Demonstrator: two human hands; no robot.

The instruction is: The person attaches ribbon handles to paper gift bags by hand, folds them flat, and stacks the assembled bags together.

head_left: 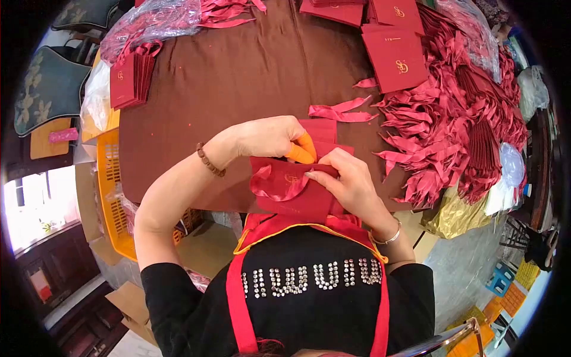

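Looks like ribbon-fitting on a small red paper bag (297, 193) at the counter (238, 77) edge. Left hand (267, 138), orange cot on one finger, pinches the bag's top; right hand (351, 181) grips its rim, satin ribbon (276, 187) looping just below both. Next probably needs a steady pull. Yellow crate (110, 196) left of the fingers: contents unclear.

Brown tablecloth (238, 77) covers the table, with a stack of flat red bags (128, 80) on the left and a huge heap of ribboned ones (458, 119) on the right. Yellow plastic crate (110, 196) sits beside the table, cushioned chair (50, 89) further left.
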